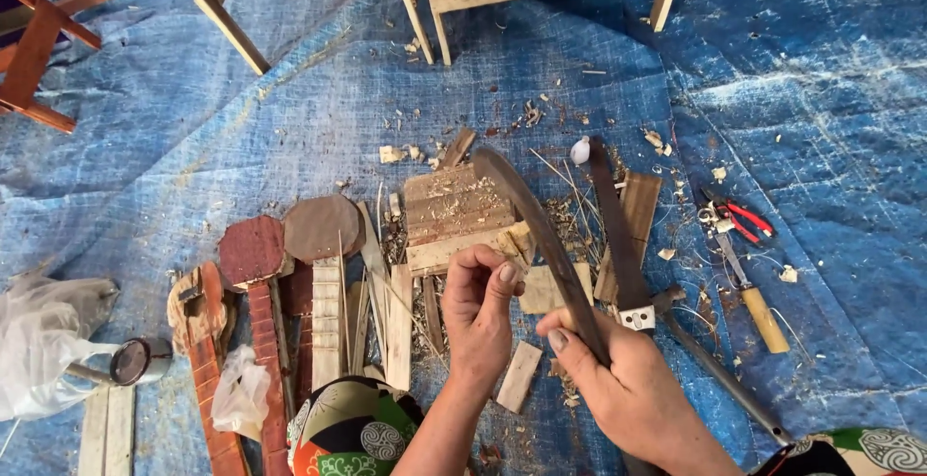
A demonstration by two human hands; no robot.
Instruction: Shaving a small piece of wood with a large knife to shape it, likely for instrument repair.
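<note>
While the right hand (628, 389) wraps its fingers around the curved dark blade (541, 235) above the wood scraps (449, 210) on the blue tarp (821, 99), the left hand (480, 307) pinches something too small to identify.

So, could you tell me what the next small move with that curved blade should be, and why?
Probably bring the left hand onto the blade to steady it. The right hand grips only its lower end, the long curved part rises free over the wood scraps, and the left fingers are pinched together just beside it, apparently not touching.
</note>
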